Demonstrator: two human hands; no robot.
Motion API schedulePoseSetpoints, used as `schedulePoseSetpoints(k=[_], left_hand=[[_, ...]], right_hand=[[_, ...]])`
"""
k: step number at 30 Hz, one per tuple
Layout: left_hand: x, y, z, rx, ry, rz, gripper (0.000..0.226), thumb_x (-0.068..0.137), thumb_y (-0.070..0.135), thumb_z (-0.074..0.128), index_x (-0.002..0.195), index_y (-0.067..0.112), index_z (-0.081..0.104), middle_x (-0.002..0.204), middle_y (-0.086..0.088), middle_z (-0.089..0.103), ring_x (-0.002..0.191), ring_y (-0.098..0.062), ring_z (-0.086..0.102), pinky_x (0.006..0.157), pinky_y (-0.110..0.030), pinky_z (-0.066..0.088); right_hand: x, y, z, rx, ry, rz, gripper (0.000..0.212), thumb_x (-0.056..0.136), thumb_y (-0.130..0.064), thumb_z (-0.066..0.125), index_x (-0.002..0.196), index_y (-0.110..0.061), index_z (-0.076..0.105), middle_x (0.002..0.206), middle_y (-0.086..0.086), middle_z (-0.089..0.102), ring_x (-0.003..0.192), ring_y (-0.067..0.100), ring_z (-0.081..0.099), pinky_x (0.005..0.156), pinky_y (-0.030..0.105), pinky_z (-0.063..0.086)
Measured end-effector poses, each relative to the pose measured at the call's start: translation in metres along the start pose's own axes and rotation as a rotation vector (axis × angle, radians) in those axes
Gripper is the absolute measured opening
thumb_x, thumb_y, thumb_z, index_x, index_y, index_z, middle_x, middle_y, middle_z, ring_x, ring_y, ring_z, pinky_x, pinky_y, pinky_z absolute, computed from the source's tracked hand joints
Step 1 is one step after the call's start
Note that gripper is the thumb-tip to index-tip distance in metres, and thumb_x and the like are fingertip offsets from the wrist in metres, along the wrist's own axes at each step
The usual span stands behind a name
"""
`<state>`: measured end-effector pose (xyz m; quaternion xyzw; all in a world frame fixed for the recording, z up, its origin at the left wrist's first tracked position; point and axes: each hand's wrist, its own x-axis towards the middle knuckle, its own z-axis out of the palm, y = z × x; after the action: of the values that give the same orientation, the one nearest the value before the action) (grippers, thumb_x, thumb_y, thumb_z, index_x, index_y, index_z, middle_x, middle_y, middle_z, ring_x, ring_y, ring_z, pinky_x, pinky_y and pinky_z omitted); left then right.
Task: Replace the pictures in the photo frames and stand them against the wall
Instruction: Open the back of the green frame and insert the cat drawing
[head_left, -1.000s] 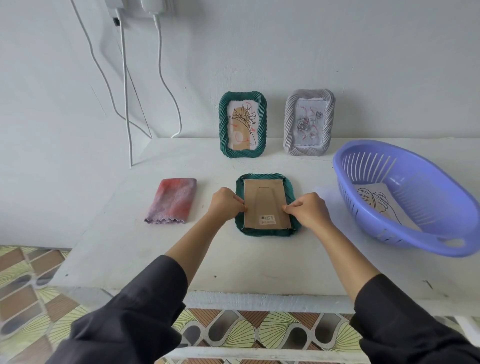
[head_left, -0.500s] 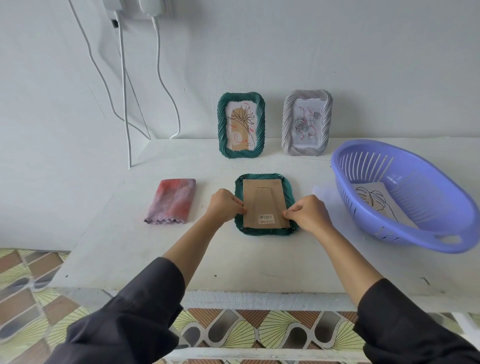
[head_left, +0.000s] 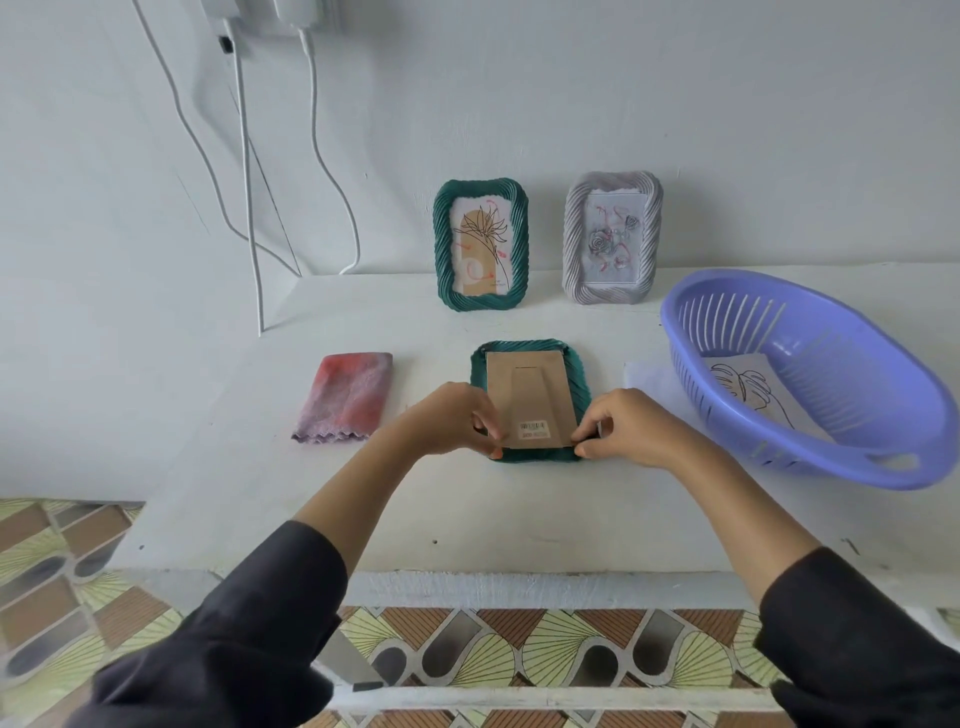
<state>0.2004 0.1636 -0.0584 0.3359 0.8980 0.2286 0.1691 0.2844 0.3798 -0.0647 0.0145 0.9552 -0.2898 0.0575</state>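
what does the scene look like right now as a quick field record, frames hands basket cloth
worked frame: face-down green frame, cardboard back up, flat on the table
left hand: left hand pinches its lower left edge
right hand: right hand pinches its lower right edge
standing frames: upright green frame and grey frame at the wall, both with pictures
basket: purple basket at right, holds a leaf drawing
cloth: pink folded cloth, left of the worked frame
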Motion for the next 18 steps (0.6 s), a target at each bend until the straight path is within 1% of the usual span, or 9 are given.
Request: schedulePoseSetpoints(k=[3, 5, 6, 8, 10, 14, 16, 18], left_hand=[[0.000, -0.001, 0.000, 0.033, 0.006, 0.031, 0.021, 0.071, 0.019, 0.079, 0.092, 0.012, 0.076, 0.093, 0.005, 0.060, 0.081, -0.009, 0.052, 0.071, -0.010, 0.039], [-0.001, -0.001, -0.001, 0.064, 0.013, 0.045, 0.018, 0.073, 0.021, 0.078, 0.089, 0.012, 0.076, 0.097, 0.002, 0.065, 0.080, -0.008, 0.053, 0.074, -0.017, 0.042], [-0.001, -0.001, 0.000, 0.084, 0.018, 0.047, 0.018, 0.073, 0.022, 0.077, 0.088, 0.012, 0.076, 0.100, 0.002, 0.066, 0.080, -0.008, 0.054, 0.076, -0.019, 0.042], [-0.002, -0.002, 0.000, 0.114, 0.031, 0.054, 0.018, 0.075, 0.024, 0.076, 0.087, 0.012, 0.076, 0.103, 0.004, 0.067, 0.079, -0.007, 0.054, 0.076, -0.019, 0.041], [-0.003, -0.002, 0.002, 0.150, 0.042, 0.063, 0.019, 0.076, 0.026, 0.074, 0.088, 0.011, 0.075, 0.103, 0.005, 0.067, 0.081, -0.008, 0.056, 0.076, -0.020, 0.041], [-0.005, -0.005, 0.005, 0.160, 0.069, 0.077, 0.022, 0.078, 0.028, 0.072, 0.091, 0.010, 0.074, 0.099, 0.006, 0.068, 0.088, -0.013, 0.063, 0.081, -0.027, 0.046], [-0.006, -0.007, 0.006, 0.137, 0.093, 0.078, 0.021, 0.078, 0.028, 0.072, 0.089, 0.010, 0.075, 0.097, 0.006, 0.069, 0.083, -0.012, 0.061, 0.079, -0.027, 0.046], [-0.006, -0.008, 0.009, 0.119, 0.115, 0.081, 0.018, 0.079, 0.027, 0.072, 0.086, 0.011, 0.076, 0.095, 0.006, 0.069, 0.077, -0.008, 0.056, 0.074, -0.023, 0.043]], right_hand=[[0.003, -0.001, 0.000, -0.047, -0.024, -0.019, 0.011, 0.075, -0.016, 0.073, 0.086, -0.015, 0.075, 0.075, -0.008, 0.064, 0.070, 0.010, 0.058, 0.069, 0.027, 0.048], [0.003, 0.000, -0.001, -0.080, -0.025, -0.027, 0.009, 0.076, -0.017, 0.071, 0.084, -0.015, 0.074, 0.081, -0.004, 0.067, 0.077, 0.016, 0.062, 0.074, 0.034, 0.052], [0.002, 0.000, -0.001, -0.093, -0.024, -0.036, 0.008, 0.077, -0.017, 0.070, 0.084, -0.015, 0.074, 0.081, -0.003, 0.067, 0.077, 0.016, 0.062, 0.074, 0.035, 0.053], [-0.001, -0.001, 0.002, -0.106, -0.008, -0.054, 0.009, 0.078, -0.017, 0.068, 0.082, -0.010, 0.073, 0.079, -0.004, 0.065, 0.073, 0.014, 0.060, 0.073, 0.034, 0.051], [-0.003, -0.001, 0.006, -0.111, 0.015, -0.070, 0.011, 0.079, -0.016, 0.067, 0.079, -0.006, 0.072, 0.080, 0.000, 0.065, 0.070, 0.012, 0.057, 0.071, 0.030, 0.049], [-0.005, -0.001, 0.007, -0.104, 0.054, -0.087, 0.012, 0.080, -0.014, 0.065, 0.077, -0.005, 0.070, 0.079, 0.003, 0.064, 0.072, 0.018, 0.058, 0.069, 0.031, 0.047], [-0.006, -0.001, 0.008, -0.109, 0.068, -0.095, 0.012, 0.081, -0.013, 0.064, 0.075, -0.004, 0.069, 0.078, 0.004, 0.063, 0.071, 0.019, 0.057, 0.068, 0.031, 0.046], [-0.007, -0.002, 0.009, -0.106, 0.074, -0.095, 0.013, 0.081, -0.011, 0.062, 0.074, -0.001, 0.067, 0.078, 0.006, 0.063, 0.069, 0.018, 0.054, 0.067, 0.031, 0.045]])
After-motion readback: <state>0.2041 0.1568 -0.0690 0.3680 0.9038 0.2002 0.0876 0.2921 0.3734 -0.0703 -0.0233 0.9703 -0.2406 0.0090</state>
